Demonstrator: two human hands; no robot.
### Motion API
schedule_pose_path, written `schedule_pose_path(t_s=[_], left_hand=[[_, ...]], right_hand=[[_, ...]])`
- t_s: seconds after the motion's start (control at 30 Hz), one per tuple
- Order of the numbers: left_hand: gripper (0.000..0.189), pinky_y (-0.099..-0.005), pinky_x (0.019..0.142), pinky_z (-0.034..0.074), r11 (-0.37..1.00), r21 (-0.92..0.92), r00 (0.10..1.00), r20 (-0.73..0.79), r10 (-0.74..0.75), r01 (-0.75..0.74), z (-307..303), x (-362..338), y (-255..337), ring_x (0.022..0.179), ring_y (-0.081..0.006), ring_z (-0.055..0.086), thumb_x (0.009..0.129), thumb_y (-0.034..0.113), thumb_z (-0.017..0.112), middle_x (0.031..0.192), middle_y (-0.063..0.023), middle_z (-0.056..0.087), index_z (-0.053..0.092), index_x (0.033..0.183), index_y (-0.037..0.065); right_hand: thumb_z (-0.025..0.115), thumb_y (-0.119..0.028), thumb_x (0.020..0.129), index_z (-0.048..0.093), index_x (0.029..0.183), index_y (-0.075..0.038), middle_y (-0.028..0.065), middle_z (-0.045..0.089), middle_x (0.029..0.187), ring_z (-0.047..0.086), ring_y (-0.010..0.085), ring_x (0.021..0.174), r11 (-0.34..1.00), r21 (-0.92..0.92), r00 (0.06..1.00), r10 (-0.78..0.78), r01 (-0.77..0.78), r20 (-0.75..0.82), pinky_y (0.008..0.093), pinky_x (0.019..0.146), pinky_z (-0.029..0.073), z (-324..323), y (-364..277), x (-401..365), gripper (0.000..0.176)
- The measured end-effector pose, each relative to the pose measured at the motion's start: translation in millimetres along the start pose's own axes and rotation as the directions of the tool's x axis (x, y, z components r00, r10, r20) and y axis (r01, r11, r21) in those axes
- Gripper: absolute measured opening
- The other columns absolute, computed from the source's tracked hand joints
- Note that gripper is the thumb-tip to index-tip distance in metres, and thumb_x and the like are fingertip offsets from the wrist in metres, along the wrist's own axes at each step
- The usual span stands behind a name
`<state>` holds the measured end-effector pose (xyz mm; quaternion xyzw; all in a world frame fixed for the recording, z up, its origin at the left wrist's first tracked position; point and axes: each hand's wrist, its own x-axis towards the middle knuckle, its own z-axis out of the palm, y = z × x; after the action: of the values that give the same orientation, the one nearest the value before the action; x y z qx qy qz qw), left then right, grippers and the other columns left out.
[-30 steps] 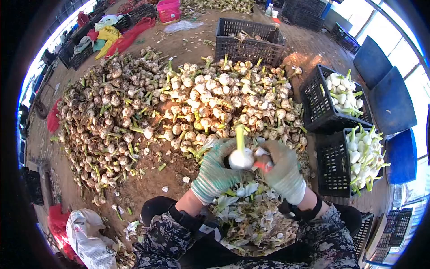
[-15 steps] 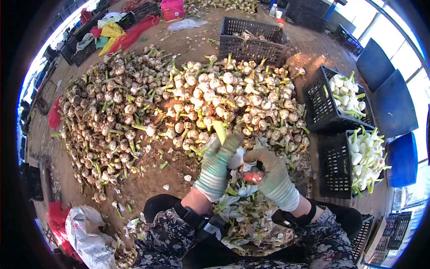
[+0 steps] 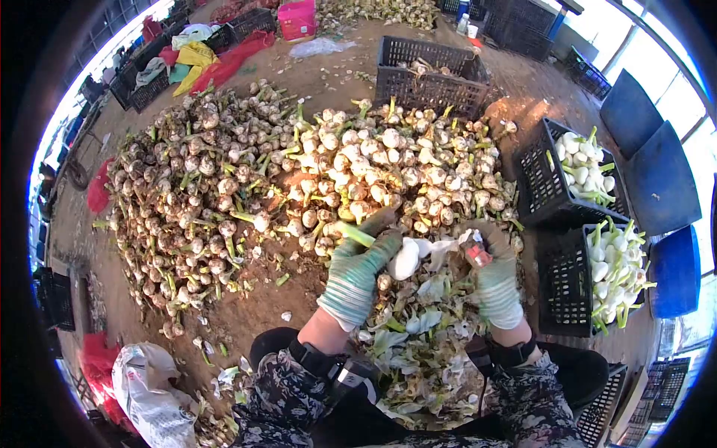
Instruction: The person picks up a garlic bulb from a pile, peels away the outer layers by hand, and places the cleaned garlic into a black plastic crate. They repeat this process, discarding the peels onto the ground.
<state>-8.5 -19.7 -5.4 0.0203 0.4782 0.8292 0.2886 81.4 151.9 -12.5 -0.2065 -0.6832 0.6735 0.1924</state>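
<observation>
My left hand (image 3: 354, 280), in a striped, green-stained glove, is closed around the green stem of a garlic bulb (image 3: 405, 260). The bulb is white and smooth, and its stem sticks out past my fingers on the left. A strip of pale skin (image 3: 442, 246) stretches from the bulb toward my right hand (image 3: 497, 282). That gloved hand is closed on a small red tool (image 3: 479, 256); its working end cannot be made out. Under both hands lies a heap of peeled skins (image 3: 422, 336). Just beyond spreads a pile of unpeeled garlic (image 3: 388, 164) with dirty outer skins.
To the right, two black crates (image 3: 562, 287) hold white garlic with green stems. Another black crate (image 3: 432, 89) stands behind the pile. Blue panels (image 3: 661, 175) line the right side. A white sack (image 3: 153, 399) lies at lower left; a pink bucket (image 3: 297, 20) stands at the back.
My right hand has moved right, away from the bulb, drawing out a strip of skin. The bulb now shows white and bare, and the stem in my left hand has tilted further left.
</observation>
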Motion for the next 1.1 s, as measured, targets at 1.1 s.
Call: schedule_pose_path(t_s=[1.1], left_hand=[[0.035,-0.0216,0.058,0.045,0.926,0.007,0.912,-0.173,0.373,-0.377,5,-5,2,0.069,-0.0076,0.051,0.085,0.026,0.055,0.082,0.0016,0.056,0.052,0.113,0.006]], right_hand=[[0.068,-0.003,0.060,0.049,0.108,-0.002,0.0123,0.058,0.096,0.057,0.0212,0.085,0.877,-0.388,0.946,-0.193,0.285,0.259,0.0274,0.076,0.045,47,-1,-31,0.052]])
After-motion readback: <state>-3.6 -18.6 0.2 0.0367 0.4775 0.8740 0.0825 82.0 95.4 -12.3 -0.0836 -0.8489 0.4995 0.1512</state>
